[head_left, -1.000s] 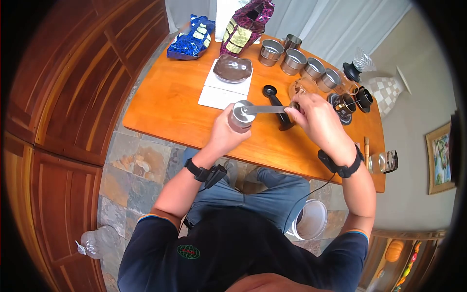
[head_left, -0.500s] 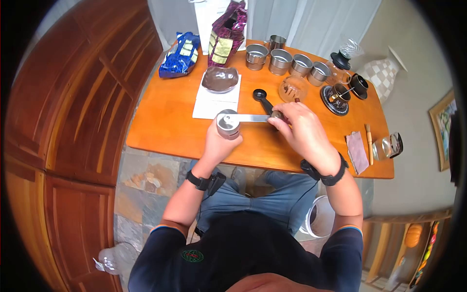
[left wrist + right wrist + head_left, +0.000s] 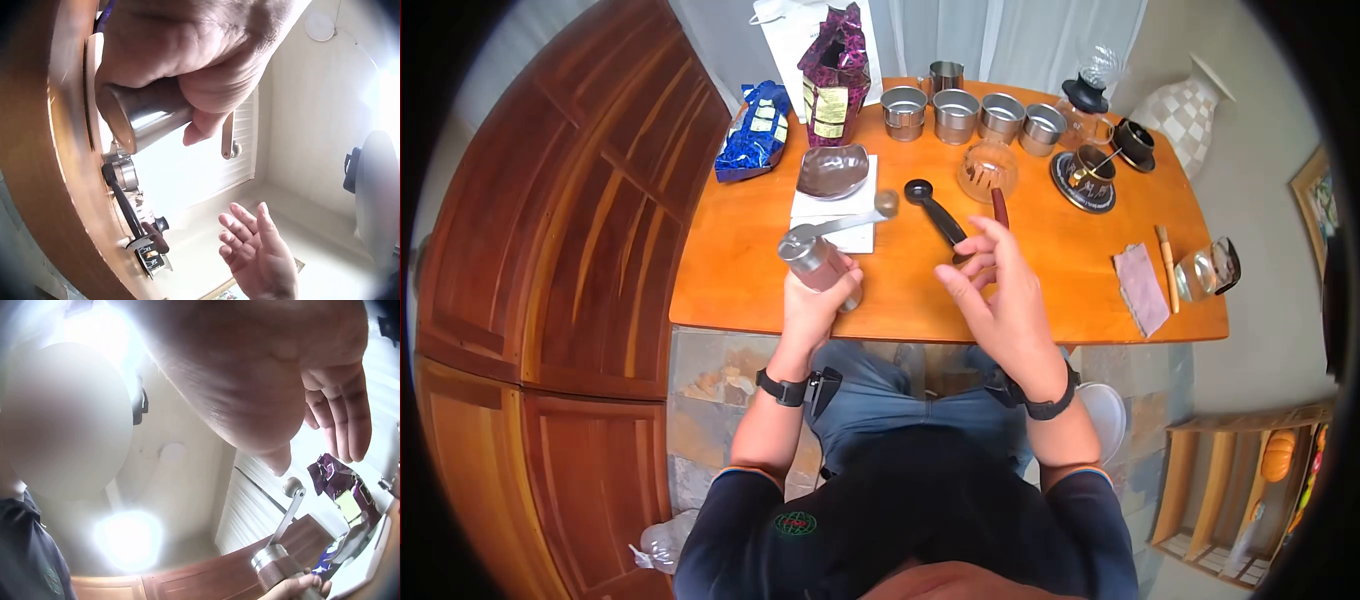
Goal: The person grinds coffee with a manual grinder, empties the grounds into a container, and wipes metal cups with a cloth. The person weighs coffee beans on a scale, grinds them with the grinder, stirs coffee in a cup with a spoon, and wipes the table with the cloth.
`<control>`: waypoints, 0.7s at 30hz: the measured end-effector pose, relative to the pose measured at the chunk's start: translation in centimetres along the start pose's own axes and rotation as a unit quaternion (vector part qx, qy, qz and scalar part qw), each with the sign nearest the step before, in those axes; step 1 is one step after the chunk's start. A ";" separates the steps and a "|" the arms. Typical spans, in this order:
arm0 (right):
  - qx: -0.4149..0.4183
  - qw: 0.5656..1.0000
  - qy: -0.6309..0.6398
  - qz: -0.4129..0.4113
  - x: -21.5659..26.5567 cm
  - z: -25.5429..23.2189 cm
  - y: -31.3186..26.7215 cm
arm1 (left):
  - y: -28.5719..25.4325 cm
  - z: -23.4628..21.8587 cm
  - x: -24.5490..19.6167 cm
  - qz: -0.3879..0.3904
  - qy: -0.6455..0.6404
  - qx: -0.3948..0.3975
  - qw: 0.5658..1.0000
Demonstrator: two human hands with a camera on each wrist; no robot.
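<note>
My left hand [image 3: 808, 308] grips a steel hand grinder [image 3: 818, 262], its fingers curled round the body; the grinder leans to the upper left in the head view. Its crank arm [image 3: 847, 221] reaches right to a round knob [image 3: 886, 204]. Away from the knob, my right hand [image 3: 1007, 310] hangs over the table's front part with spread, slightly bent fingers and nothing held. A black scoop [image 3: 940, 219] lies just beyond its fingertips. In the left wrist view the grinder body [image 3: 153, 115] shows under the left hand; the right hand [image 3: 262, 256] is apart from it.
Behind the grinder a brown dish [image 3: 832, 171] sits on a white scale [image 3: 858, 236]. Blue [image 3: 754, 135] and purple [image 3: 836, 80] bags stand at the back left, steel cups [image 3: 955, 116] along the back. A glass bowl [image 3: 988, 170], cloth [image 3: 1141, 288] and brush [image 3: 1167, 268] are right.
My right hand has let go of the crank knob, and its fingers have spread. The grinder has moved left and tilted, its crank now pointing up and right. The head view has shifted.
</note>
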State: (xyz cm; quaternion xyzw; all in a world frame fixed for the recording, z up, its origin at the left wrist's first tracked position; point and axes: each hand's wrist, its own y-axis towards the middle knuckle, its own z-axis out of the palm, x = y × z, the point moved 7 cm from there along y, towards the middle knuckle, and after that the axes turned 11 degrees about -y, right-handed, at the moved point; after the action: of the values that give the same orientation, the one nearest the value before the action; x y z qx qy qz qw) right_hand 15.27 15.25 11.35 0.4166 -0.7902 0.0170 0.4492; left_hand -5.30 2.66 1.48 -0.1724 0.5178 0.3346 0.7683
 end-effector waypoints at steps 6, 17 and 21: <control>0.129 0.991 0.031 -0.021 0.2 4.8 -0.8 | 0.2 0.4 -2.8 0.023 0.013 0.010 1.000; 0.198 0.958 0.187 -0.086 1.0 12.3 1.8 | 0.1 3.4 -4.1 -0.033 -0.156 0.115 0.980; 0.161 0.953 0.233 -0.107 1.0 11.9 2.1 | 0.5 2.7 -3.9 -0.025 -0.127 0.096 0.987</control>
State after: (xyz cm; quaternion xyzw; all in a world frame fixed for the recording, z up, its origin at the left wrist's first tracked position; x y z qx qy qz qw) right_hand 5.36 11.18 5.72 0.5500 -0.6013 0.1928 0.5466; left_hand -4.73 3.37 6.21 -0.0666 0.4410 0.2828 0.8492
